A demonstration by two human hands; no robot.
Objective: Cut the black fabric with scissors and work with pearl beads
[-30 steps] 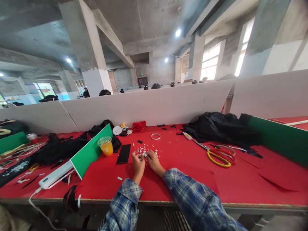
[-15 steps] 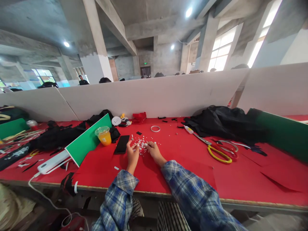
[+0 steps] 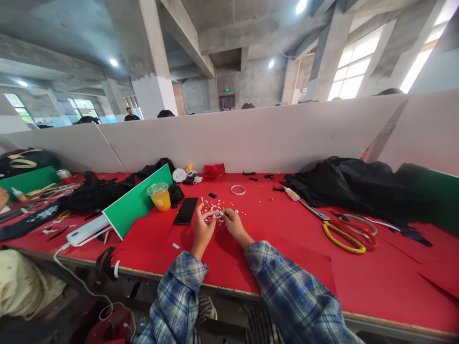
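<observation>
Small white beads (image 3: 214, 207) lie scattered on the red tabletop between and beyond my hands. My left hand (image 3: 203, 233) is closed, thumb and fingers bent together beside the beads; what it pinches is too small to make out. Close to its fingertips, my right hand (image 3: 235, 226) is pinched shut on a tiny white piece that looks like a bead. The hands nearly touch over the near edge of the scatter. A black phone (image 3: 185, 211) lies left of the beads, and a pale ring (image 3: 238, 190) lies beyond them.
A cup of orange drink (image 3: 159, 197) stands by a green divider (image 3: 138, 203) on the left. To the right lie yellow-handled scissors (image 3: 343, 237), a small glue bottle (image 3: 291, 193) and black cloth (image 3: 351, 188). A white partition (image 3: 236, 145) runs along the back. Another person's leg shows at far left.
The view has turned slightly left, so things sit farther right in the picture. My hands stay pinched together by the beads, with the left fingers a little more curled toward the right.
</observation>
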